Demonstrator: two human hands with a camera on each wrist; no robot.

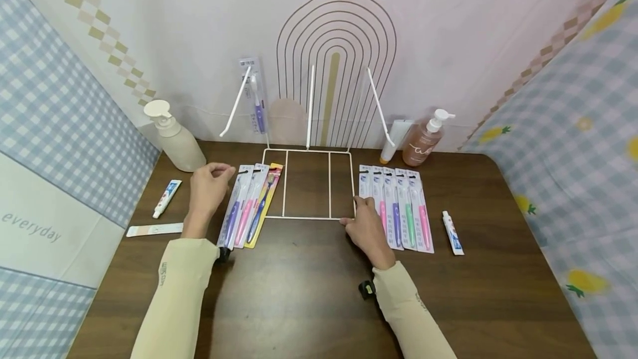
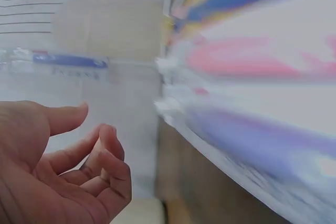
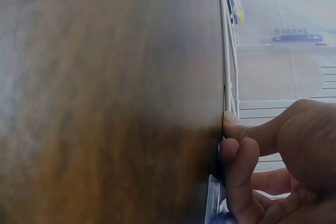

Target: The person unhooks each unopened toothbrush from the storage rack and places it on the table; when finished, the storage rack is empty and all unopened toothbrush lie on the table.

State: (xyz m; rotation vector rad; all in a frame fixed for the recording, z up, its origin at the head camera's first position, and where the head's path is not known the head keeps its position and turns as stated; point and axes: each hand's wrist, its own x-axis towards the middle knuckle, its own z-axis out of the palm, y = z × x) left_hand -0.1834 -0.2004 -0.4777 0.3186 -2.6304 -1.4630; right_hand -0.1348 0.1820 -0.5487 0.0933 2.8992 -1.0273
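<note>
A white wire display rack (image 1: 307, 218) stands on the table with three hooks angled forward. On its left hook hangs a packaged purple toothbrush (image 1: 258, 107). My left hand (image 1: 208, 190) is raised beside the left row of packs, fingers loosely bent and holding nothing. That row has a purple toothbrush pack (image 1: 231, 216), a pink toothbrush pack (image 1: 246, 212) and a yellow-backed blue toothbrush pack (image 1: 261, 212). At the base's front right corner my right hand (image 1: 370, 230) grips the wire, thumb on the front bar. Several toothbrush packs (image 1: 422, 212) lie beside it, partly covered by that hand.
A beige pump bottle (image 1: 180, 145) stands back left; a pink pump bottle (image 1: 422, 143) and white tube (image 1: 396, 138) stand back right. Small toothpaste tubes lie left (image 1: 166, 198) and right (image 1: 452, 232). A slim packet (image 1: 154, 230) lies near my left wrist. Curtains surround the table.
</note>
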